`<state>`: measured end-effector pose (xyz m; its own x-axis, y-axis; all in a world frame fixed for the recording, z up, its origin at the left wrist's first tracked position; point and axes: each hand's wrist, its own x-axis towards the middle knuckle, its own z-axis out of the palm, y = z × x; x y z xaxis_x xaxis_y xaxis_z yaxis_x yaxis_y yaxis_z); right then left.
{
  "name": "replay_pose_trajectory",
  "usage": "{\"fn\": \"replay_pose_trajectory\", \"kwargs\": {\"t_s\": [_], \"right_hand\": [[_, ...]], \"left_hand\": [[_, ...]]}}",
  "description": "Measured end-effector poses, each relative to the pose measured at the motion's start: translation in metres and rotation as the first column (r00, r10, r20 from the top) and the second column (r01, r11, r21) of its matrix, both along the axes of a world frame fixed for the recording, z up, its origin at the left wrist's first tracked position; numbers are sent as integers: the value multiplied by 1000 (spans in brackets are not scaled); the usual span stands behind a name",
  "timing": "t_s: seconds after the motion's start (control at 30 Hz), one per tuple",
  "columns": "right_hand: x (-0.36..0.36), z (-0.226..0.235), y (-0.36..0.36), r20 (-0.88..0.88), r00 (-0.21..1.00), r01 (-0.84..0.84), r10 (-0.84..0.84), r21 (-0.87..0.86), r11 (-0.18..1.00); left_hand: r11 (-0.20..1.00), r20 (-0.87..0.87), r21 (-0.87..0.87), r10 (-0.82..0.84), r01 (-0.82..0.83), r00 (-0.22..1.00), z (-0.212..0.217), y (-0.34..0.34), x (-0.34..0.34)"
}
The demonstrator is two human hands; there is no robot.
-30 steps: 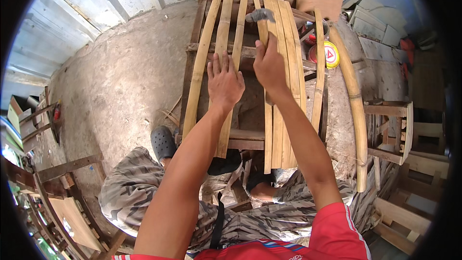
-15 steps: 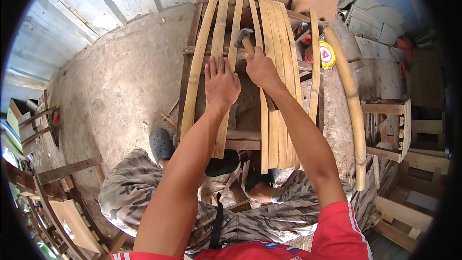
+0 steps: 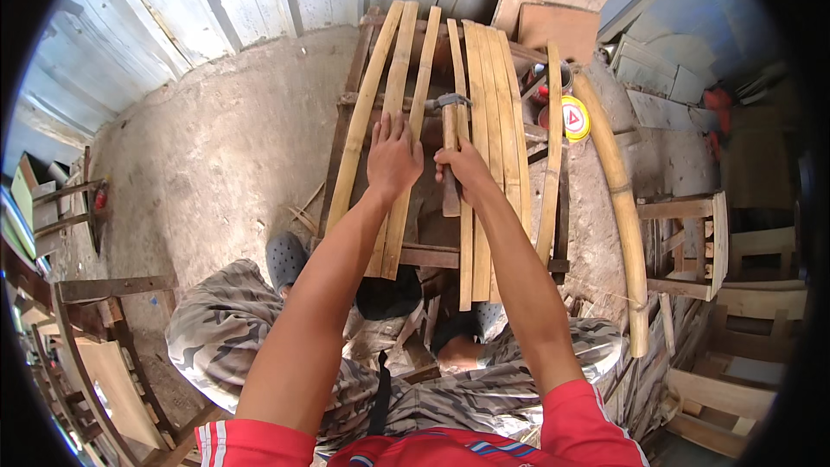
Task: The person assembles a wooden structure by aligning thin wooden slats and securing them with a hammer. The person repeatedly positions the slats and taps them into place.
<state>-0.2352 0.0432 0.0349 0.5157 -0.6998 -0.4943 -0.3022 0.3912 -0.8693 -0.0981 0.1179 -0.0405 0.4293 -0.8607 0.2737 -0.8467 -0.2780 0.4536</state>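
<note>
My left hand (image 3: 394, 161) lies palm down, its fingers stretched out over two of the split bamboo strips (image 3: 424, 69) left of centre. Beside it, my right hand (image 3: 465, 171) has its fingers around the wooden handle of a claw hammer (image 3: 450, 130). The hammer's dark metal head points away from me, over the gap between strips and touching or just above one of them. Several strips run lengthwise across a low wooden frame (image 3: 432, 257), some tightly side by side under my right forearm. What the palm of my right hand covers is hidden.
A thick bamboo pole (image 3: 616, 182) lies right of the frame. Near it are a tin with a yellow-rimmed lid (image 3: 574, 118) and a wooden stool-like frame (image 3: 683, 209). A corrugated metal wall (image 3: 251, 0) closes off the far side. Wooden furniture parts (image 3: 112, 380) stand at left.
The hammer has turned from tilted to nearly straight away from me, its head now showing sideways. My right hand has come nearer to me. My left hand stays on the strips; the view has shifted slightly.
</note>
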Motion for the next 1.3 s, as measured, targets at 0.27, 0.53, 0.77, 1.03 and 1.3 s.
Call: {"fn": "replay_pose_trajectory", "kwargs": {"t_s": [0.27, 0.53, 0.77, 1.03, 1.3], "right_hand": [[-25, 9, 6, 311, 935, 6, -171, 468, 884], [-43, 1, 29, 177, 960, 118, -218, 451, 885], [-18, 3, 62, -139, 973, 137, -183, -290, 947], [-19, -30, 26, -217, 956, 20, -197, -624, 781], [-4, -8, 41, -368, 928, -165, -58, -547, 821]], "left_hand": [[991, 50, 3, -132, 132, 990, 5, 66, -24], [992, -13, -20, -123, 123, 992, 12, 75, -30], [994, -24, 29, -107, 108, 994, 13, 78, -26], [990, -49, 79, -114, 118, 992, 18, 77, -28], [991, -48, 88, -97, 101, 994, 12, 83, -25]]}}
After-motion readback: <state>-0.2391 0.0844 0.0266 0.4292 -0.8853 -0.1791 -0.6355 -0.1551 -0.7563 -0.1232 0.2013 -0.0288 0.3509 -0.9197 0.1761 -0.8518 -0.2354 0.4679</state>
